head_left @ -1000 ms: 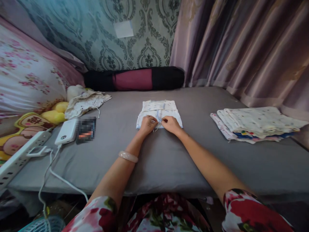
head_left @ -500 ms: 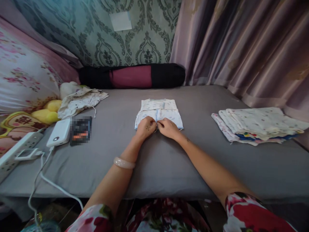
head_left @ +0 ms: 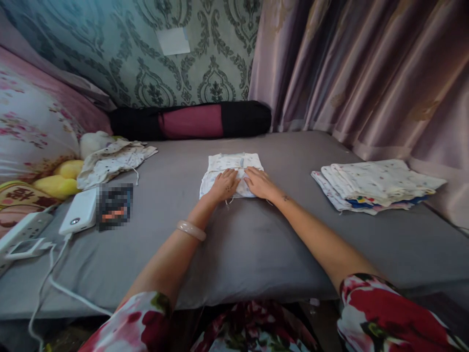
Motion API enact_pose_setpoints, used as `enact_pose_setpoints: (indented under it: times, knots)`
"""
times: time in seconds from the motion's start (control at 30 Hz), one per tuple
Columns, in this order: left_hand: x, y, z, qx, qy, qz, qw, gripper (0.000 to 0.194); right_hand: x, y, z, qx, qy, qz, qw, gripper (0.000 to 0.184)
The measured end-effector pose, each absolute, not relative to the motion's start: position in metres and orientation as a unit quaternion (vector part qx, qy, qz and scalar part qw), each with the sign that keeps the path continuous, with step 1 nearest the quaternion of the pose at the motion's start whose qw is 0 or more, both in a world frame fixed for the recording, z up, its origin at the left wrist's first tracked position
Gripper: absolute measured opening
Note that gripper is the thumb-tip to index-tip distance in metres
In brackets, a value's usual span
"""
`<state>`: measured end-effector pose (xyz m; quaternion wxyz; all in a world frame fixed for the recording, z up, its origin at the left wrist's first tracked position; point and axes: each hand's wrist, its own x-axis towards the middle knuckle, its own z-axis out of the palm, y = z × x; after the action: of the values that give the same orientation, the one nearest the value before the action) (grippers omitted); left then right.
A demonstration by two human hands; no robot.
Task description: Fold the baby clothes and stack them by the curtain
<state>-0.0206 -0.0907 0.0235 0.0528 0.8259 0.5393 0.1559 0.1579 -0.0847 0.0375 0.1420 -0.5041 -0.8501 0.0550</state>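
Observation:
A small white baby top (head_left: 234, 160) with a faint print and pale blue trim lies folded in front of me, its sleeves turned inward. My left hand (head_left: 225, 186) rests flat on the left half of the garment, fingers stretched forward. On the right half lies my right hand (head_left: 258, 183), its fingers likewise extended and pressing on the cloth. Neither hand grips anything. Thin white ties stick out at the garment's near edge, below the hands.
A stack of folded printed cloths (head_left: 377, 183) sits at the right. At left are a crumpled spotted garment (head_left: 117, 159), a white power bank (head_left: 78, 210), a blurred dark item (head_left: 115, 206), a power strip (head_left: 25, 230) and cables. A black and maroon roll (head_left: 190, 121) lies along the wall.
Both hands have let go of the ties pinched at the garment's near edge and moved forward to lie flat on it. The view has turned slightly right.

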Motion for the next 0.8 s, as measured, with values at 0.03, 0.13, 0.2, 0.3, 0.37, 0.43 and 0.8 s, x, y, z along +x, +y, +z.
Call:
enact_pose_setpoints:
  times: [0.03, 0.13, 0.2, 0.3, 0.37, 0.43, 0.8]
  knots:
    - [-0.019, -0.092, 0.023, 0.824, 0.549, 0.132, 0.053, 0.050, 0.161, -0.083, 0.034, -0.500, -0.856, 0.055, 0.122, 0.047]
    - [-0.018, -0.097, 0.021, 0.817, 0.567, 0.075, 0.069, 0.057, 0.166, -0.081, 0.022, -0.496, -0.863, 0.066, 0.072, 0.054]
    - [-0.020, -0.099, 0.018, 0.815, 0.571, 0.057, 0.077, 0.058, 0.168, -0.080, 0.015, -0.495, -0.864, 0.068, 0.059, 0.056]
    - [-0.022, -0.099, 0.015, 0.815, 0.573, 0.055, 0.070, 0.060, 0.169, -0.078, 0.007, -0.496, -0.864, 0.057, 0.064, 0.056]
    - [-0.023, -0.098, 0.014, 0.814, 0.574, 0.058, 0.067, 0.060, 0.169, -0.077, 0.004, -0.497, -0.864, 0.053, 0.067, 0.055]
    - [-0.022, -0.097, 0.014, 0.813, 0.575, 0.061, 0.070, 0.060, 0.168, -0.076, 0.003, -0.498, -0.863, 0.056, 0.066, 0.055]
    - [-0.078, -0.111, 0.032, 0.783, 0.608, 0.115, 0.068, 0.053, 0.209, -0.088, 0.029, -0.521, -0.828, 0.100, 0.179, 0.045]
